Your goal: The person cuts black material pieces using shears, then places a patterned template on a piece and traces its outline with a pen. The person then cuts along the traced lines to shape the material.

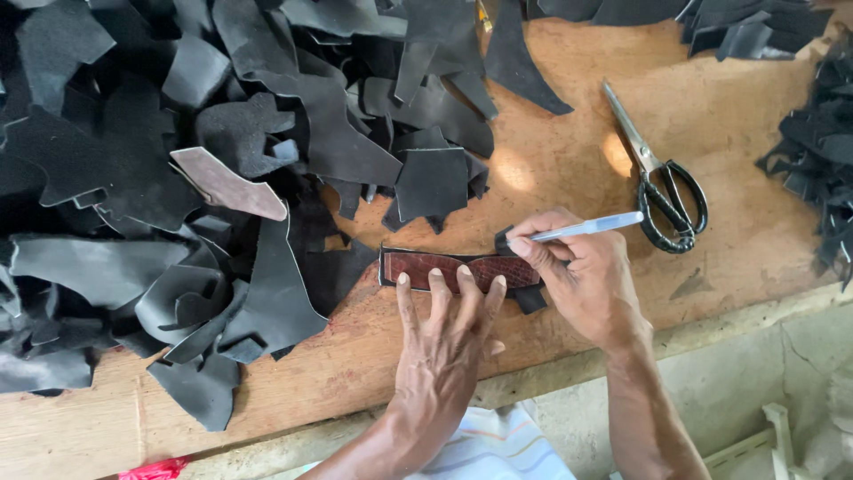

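My left hand (444, 342) lies flat, fingers spread, pressing a narrow reddish-brown template (426, 264) down onto a strip of black leather (531, 300) on the wooden table (577, 151). My right hand (582, 276) grips a silver pen (586, 228) with its tip at the template's right end. The leather strip shows only as a dark edge around the template.
A large heap of black leather offcuts (178, 178) covers the table's left half, with one pale brownish piece (227, 185) on top. Black-handled scissors (662, 182) lie to the right of my hands. More black scraps (822, 151) sit at the right edge and top right.
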Demonstrator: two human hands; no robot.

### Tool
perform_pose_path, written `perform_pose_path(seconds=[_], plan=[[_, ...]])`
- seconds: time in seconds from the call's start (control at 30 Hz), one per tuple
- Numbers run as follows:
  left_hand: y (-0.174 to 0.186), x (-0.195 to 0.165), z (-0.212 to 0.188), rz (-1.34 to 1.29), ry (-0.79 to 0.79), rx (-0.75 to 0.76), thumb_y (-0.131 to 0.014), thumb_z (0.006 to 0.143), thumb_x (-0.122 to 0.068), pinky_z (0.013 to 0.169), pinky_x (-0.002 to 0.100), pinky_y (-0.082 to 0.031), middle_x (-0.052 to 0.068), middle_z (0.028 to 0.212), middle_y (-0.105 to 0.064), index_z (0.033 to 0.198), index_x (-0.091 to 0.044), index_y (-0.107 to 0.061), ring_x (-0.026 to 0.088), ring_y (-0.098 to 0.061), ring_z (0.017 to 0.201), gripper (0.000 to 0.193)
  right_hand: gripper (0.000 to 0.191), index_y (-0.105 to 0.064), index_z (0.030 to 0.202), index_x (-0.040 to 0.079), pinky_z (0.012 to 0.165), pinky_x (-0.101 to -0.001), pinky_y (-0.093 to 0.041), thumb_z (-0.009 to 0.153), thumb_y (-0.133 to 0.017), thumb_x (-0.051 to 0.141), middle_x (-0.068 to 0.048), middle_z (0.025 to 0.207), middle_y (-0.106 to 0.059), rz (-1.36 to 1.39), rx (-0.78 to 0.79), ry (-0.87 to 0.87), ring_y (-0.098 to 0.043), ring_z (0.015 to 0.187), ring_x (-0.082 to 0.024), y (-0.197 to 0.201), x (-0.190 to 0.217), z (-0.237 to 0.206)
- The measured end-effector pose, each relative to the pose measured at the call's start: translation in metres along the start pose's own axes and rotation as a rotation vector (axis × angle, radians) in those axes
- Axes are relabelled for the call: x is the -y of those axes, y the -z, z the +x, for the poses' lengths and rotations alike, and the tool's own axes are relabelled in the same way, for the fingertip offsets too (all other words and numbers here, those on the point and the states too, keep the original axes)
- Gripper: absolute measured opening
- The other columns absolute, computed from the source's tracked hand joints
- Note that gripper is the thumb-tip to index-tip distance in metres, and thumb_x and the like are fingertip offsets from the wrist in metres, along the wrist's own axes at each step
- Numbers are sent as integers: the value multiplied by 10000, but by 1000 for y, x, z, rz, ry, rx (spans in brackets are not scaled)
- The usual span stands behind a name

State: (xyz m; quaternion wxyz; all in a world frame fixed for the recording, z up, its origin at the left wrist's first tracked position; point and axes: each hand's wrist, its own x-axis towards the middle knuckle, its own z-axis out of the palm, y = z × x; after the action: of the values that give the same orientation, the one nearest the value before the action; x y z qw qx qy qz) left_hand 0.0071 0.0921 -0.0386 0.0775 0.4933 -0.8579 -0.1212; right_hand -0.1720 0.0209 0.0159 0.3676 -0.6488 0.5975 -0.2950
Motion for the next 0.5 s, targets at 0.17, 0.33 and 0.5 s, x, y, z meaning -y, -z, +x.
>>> perform_pose_path(seconds=[0.17,0.33,0.5], plan=[[1,0,1,-30,9,35,-577,901,-528,1117,737,-198,164,1475,-343,1561,-140,-330,435,-324,1359,805,125,-711,1005,1,716,-243,-588,938,-730,105,-50,919,-748,-55,25,15,-734,835,-89,-5,6,3],[3,1,-1,-16,19,45,-583,896,-520,1115,736,-191,163,1475,-335,1573,-142,-310,437,-313,1357,822,136,-713,991,3,626,-276,-562,940,-728,129,-61,891,-731,-89,62,46,-701,757,-133,-25,11,4],[0,4,-4,-29,6,12,-579,910,-536,1127,743,-185,175,1489,-328,1589,-136,-289,442,-307,1376,840,156,-704,1007,1,619,-280,-559,946,-718,145,-64,888,-730,-125,64,36,-704,724,-154,-29,14,6]])
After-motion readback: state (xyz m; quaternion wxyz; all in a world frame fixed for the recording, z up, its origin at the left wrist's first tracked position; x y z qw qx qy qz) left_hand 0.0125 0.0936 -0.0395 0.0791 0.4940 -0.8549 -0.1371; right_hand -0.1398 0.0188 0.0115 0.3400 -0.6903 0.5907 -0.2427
